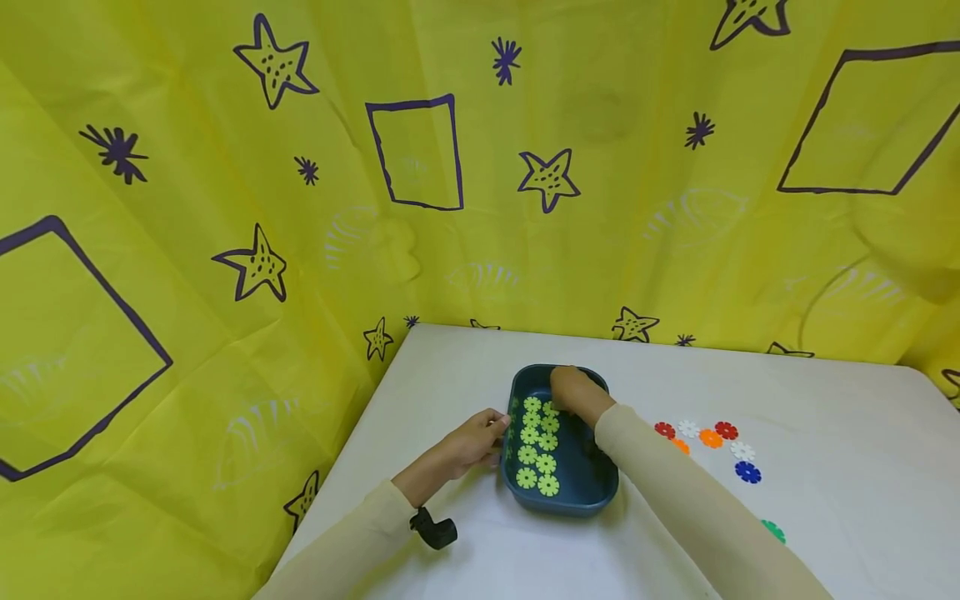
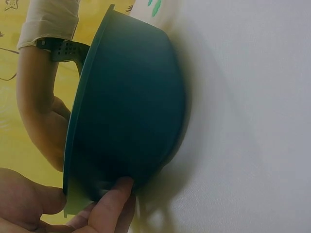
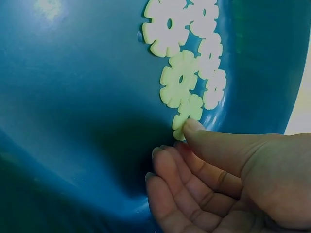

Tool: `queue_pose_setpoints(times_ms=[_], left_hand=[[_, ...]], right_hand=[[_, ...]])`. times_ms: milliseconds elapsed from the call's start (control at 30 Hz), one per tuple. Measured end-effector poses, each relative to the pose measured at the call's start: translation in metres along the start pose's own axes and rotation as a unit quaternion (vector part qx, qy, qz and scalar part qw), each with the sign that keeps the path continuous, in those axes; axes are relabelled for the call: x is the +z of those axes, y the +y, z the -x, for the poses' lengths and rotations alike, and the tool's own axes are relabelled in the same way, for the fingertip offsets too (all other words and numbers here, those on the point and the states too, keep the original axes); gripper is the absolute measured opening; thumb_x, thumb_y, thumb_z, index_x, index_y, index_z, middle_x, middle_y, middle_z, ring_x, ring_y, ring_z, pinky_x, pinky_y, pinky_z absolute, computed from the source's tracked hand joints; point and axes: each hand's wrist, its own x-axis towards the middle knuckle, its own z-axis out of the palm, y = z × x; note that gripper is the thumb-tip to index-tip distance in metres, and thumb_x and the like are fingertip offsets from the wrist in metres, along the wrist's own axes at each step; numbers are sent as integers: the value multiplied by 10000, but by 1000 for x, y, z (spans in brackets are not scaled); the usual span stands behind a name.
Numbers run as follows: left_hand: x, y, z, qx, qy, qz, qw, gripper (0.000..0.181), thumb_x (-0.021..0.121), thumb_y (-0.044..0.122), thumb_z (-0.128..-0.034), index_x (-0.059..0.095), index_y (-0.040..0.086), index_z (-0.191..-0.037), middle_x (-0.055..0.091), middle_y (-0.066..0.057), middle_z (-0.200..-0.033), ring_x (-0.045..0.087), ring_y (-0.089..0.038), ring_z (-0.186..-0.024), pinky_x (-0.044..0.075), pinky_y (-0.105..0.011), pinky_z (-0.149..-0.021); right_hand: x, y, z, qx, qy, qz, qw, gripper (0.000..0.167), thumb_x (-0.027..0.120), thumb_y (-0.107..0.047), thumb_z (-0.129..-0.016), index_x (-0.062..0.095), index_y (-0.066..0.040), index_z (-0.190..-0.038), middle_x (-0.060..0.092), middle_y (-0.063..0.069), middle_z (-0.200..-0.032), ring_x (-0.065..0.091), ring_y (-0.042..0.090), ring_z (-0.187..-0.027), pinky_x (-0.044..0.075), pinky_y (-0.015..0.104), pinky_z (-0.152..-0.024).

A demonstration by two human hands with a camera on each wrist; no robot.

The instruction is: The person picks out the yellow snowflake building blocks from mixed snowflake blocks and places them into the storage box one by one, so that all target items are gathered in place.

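Observation:
A dark teal plastic tub [image 1: 572,467] stands on the table, with yellow-green flower-shaped discs [image 1: 548,485] lying in two rows along its left side. My left hand [image 1: 472,440] grips the tub's left wall. In the left wrist view the thumb is at the rim and the fingers [image 2: 112,206] press the outer wall. My right hand [image 1: 576,392] reaches inside at the far end. The right wrist view shows its thumb and index finger pinching the edge of the last yellow-green flower disc [image 3: 190,109] in a row; the other fingers are curled.
Right of the tub on the white table [image 1: 847,442] lie loose flower discs: red [image 1: 726,430], white [image 1: 742,451], orange [image 1: 711,438], blue [image 1: 747,472] and a green disc [image 1: 774,531] partly behind the right sleeve. A yellow patterned curtain [image 1: 480,250] hangs behind the table.

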Motion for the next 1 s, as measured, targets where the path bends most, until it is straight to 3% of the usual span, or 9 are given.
queue_pose_setpoints(times_ms=[200,467,600,867,1000], left_hand=[[1,0,-2,2,-13,0,10000,296,456,264,-1153,536,2,-1268,618,-161,-1245,636,-244,-1122,585,-362,-887],[2,0,-5,-3,25,-40,10000,297,458,265,-1152,540,3,-1263,616,-156,-1239,633,-245,-1124,589,-376,-905],[1,1,-7,16,-16,-52,10000,307,459,269,-1152,539,-3,-1270,619,-163,-1252,635,-251,-1131,591,-381,-911],[-12,-6,-4,24,65,-35,10000,396,479,326,-1142,543,-31,-1303,604,-196,-1317,620,-279,-1169,579,-437,-998],[-25,-8,4,145,151,-695,9974,508,466,393,-1138,522,-36,-1405,567,-222,-1401,586,-368,-1295,539,-511,-1059]], right_hand=[[0,3,1,-41,89,-35,9999,309,744,-85,-985,656,121,-1198,651,197,-926,666,214,-654,549,285,-587],[3,6,-1,-282,309,231,9989,374,757,-122,-987,651,123,-1248,685,273,-1166,677,334,-952,592,411,-815],[0,8,2,-336,415,131,9985,387,776,-126,-973,656,130,-1238,689,274,-1129,684,347,-961,597,427,-832],[-29,21,36,-731,812,-328,9935,302,721,-177,-1016,673,95,-1138,689,170,-921,668,282,-802,578,403,-735],[-49,41,65,-802,928,-201,9922,320,679,-256,-1045,683,64,-1053,666,112,-819,633,240,-709,535,368,-652]])
